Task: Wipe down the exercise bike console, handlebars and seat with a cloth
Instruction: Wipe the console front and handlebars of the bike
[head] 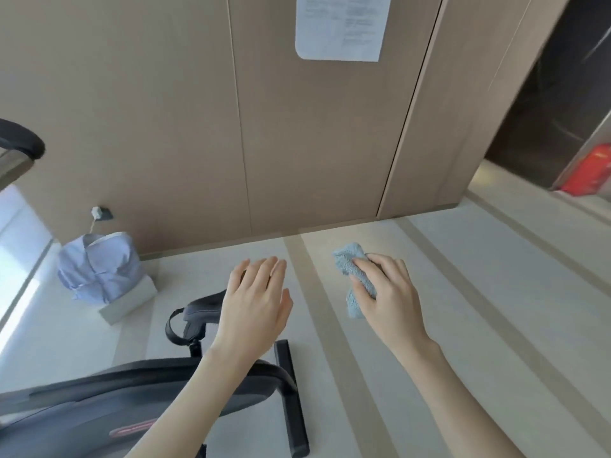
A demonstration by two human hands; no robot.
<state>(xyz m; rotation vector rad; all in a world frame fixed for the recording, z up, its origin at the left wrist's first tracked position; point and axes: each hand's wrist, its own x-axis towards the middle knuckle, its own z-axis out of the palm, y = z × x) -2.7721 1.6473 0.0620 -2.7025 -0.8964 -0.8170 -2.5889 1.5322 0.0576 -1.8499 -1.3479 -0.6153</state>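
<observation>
My right hand (388, 292) grips a crumpled light blue cloth (348, 266) in the air over the pale floor. My left hand (256, 302) hovers flat with straight fingers, holding nothing, above the bike's pedal (198, 312) with its black strap. The exercise bike's dark body (99, 408) fills the lower left, with a black base bar (292, 398) on the floor. A black handlebar end (23, 140) shows at the left edge. Console and seat are out of view.
A folded light blue shirt (99, 269) lies on a white box (129, 302) by the brown panelled wall (165, 127). A paper sheet (340, 24) hangs on the wall. A red object (588, 173) stands at the far right beside a dark opening.
</observation>
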